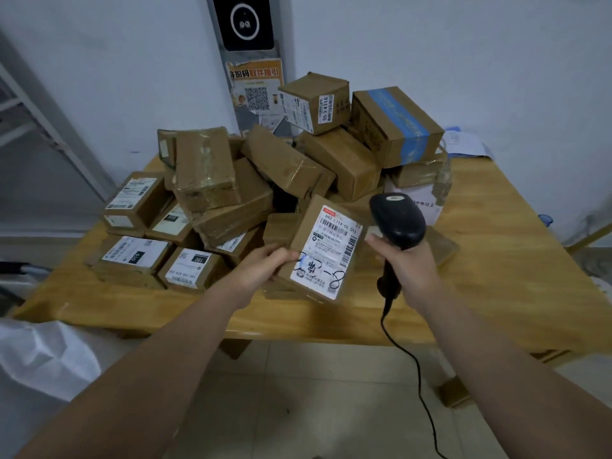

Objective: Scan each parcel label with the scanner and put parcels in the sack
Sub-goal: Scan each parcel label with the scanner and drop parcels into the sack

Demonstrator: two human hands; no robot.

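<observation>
My left hand (265, 265) grips the left edge of a small cardboard parcel (326, 251), tilted up above the table's front with its white label facing me. The label carries barcodes and blue handwriting. My right hand (409, 263) holds the black corded scanner (397, 220) by its handle, its head just right of the parcel's top edge. The scanner's cable hangs down toward the floor. A white sack (39, 352) lies at the lower left, only partly in view.
A heap of several brown cardboard parcels (231, 190) covers the wooden table (496, 293), stacked highest at the back by the wall. A white box (420, 200) sits behind the scanner. A metal rack stands at the far left. Tiled floor lies below the table's front edge.
</observation>
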